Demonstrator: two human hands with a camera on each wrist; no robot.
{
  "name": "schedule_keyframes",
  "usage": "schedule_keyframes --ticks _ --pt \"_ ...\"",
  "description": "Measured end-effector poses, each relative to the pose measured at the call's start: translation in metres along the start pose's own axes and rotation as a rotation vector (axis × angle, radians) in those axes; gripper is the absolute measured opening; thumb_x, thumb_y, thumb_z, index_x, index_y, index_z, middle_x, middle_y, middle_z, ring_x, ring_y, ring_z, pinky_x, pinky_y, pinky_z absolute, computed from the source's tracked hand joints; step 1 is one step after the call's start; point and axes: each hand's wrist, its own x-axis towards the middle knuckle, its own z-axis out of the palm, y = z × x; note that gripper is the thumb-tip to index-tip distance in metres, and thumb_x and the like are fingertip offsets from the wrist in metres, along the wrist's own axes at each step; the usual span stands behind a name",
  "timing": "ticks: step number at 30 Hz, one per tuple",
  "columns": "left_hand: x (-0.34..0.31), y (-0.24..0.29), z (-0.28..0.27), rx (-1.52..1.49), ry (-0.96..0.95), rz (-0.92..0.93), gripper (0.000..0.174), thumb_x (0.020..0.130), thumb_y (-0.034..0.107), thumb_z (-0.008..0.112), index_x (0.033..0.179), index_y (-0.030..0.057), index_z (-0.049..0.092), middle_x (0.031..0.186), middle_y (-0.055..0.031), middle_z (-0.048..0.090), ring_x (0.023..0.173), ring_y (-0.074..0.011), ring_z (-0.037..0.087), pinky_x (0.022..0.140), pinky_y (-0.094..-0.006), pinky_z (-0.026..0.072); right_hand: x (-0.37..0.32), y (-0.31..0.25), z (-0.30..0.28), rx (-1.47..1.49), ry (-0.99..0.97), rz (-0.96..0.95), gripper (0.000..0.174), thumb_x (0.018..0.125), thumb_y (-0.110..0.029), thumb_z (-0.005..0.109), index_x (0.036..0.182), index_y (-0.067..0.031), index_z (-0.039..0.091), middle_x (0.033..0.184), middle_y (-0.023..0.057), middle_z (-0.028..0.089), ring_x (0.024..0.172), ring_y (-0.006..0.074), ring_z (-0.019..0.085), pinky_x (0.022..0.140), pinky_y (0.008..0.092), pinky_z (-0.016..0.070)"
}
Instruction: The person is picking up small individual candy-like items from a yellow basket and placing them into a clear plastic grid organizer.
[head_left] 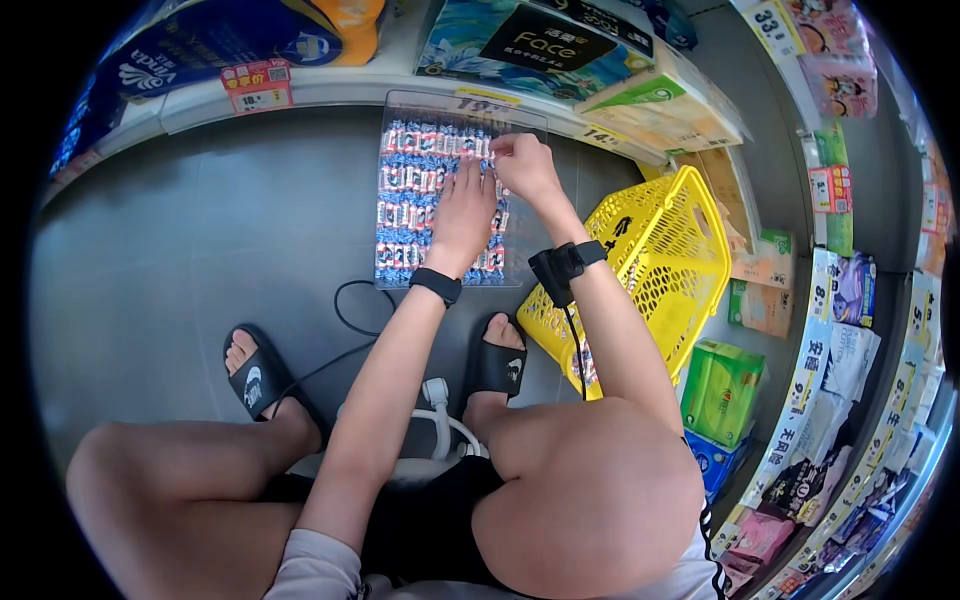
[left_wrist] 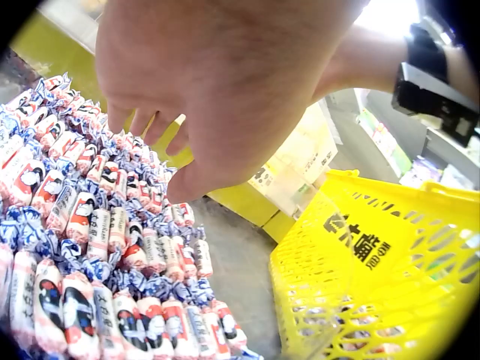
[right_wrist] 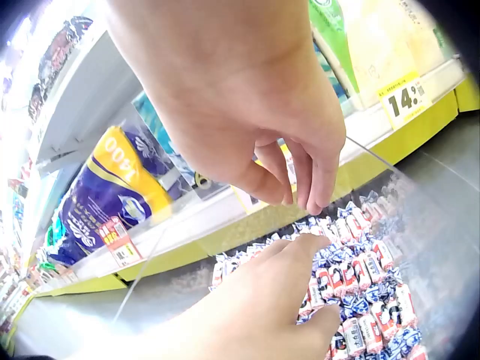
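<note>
Closest in, you've got the bare knees (head_left: 590, 490) and a pair of black slides (head_left: 498, 372) on the grey floor (head_left: 180, 220), with a thin dark cable (head_left: 345, 308) looping between the feet. Just past that is the clear box (head_left: 521, 215), sitting on the floor with the wrapped candies (head_left: 400, 180) inside, packed side by side in four neat rows.

The left hand (head_left: 465, 215) lies over the rows, fingers out straight and not wrapped around anything. The right hand (head_left: 527, 165) is at the far right part of the box, fingers bent down toward the end of the top row. Fair warning, the fingertips are hard to read there, so I can't tell if they're pinching a candy or just hovering.

Progress-wise, I'd call it mostly done: the rows run nearly all the way across and look pretty tidy. What's left seems to be a narrow bare strip down the right side, maybe plus the few candies visible low in the yellow basket (head_left: 650, 235), which is right beside the box.

Further back there's the white shelf edge (head_left: 345, 95) with price tags, a big blue tissue pack (head_left: 210, 50) and a "Face" tissue pack (head_left: 560, 45) on it.
</note>
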Motion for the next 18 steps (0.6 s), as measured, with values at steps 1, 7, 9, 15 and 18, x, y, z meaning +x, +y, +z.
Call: schedule_keyframes --ticks 1,7,9,15,18 --pt "0.000 0.006 -0.010 -0.030 -0.009 0.010 0.049 0.086 0.001 0.065 0.133 -0.0064 0.056 0.144 -0.0262 0.053 0.141 -0.0397 0.049 0.116 -0.0529 0.0439 -0.009 -0.004 -0.010 0.016 -0.004 -0.019 0.032 0.089 -0.012 0.066 0.116 0.0001 0.078 0.110 0.0241 0.077 0.110 0.0357 0.075 0.101 0.0403 0.0565" --pt "0.003 0.033 -0.049 -0.395 0.056 0.151 0.027 0.085 -0.002 0.061 0.112 -0.0016 0.066 0.107 -0.0178 0.063 0.103 -0.0376 0.064 0.088 -0.0492 0.0555 -0.063 -0.003 -0.057 0.228 0.050 -0.080 0.024 0.091 -0.010 0.071 0.112 -0.0018 0.079 0.102 0.0151 0.081 0.097 0.0222 0.079 0.090 0.0334 0.0600" --pt "0.006 0.046 -0.064 -0.484 0.112 0.238 0.024 0.084 -0.003 0.062 0.107 -0.0024 0.066 0.105 -0.0187 0.064 0.102 -0.0379 0.064 0.088 -0.0493 0.0552 -0.088 -0.001 -0.073 0.257 0.107 -0.104 0.024 0.090 -0.009 0.068 0.110 0.0000 0.078 0.100 0.0174 0.080 0.095 0.0261 0.079 0.089 0.0353 0.0603" --pt "0.011 0.088 -0.099 -0.480 0.087 0.402 0.013 0.089 0.000 0.064 0.101 -0.0020 0.068 0.102 -0.0179 0.066 0.099 -0.0391 0.064 0.086 -0.0497 0.0540 -0.158 0.023 -0.114 0.304 0.250 -0.183 0.020 0.091 -0.004 0.066 0.107 0.0031 0.077 0.099 0.0204 0.078 0.094 0.0306 0.078 0.088 0.0380 0.0603" --pt "0.007 0.110 -0.114 -0.498 -0.009 0.468 0.017 0.090 0.000 0.061 0.104 -0.0001 0.070 0.099 -0.0159 0.065 0.097 -0.0375 0.065 0.084 -0.0481 0.0546 -0.189 0.043 -0.127 0.128 0.349 -0.233 0.016 0.094 -0.004 0.069 0.106 0.0032 0.076 0.099 0.0164 0.079 0.093 0.0267 0.078 0.087 0.0360 0.0595"
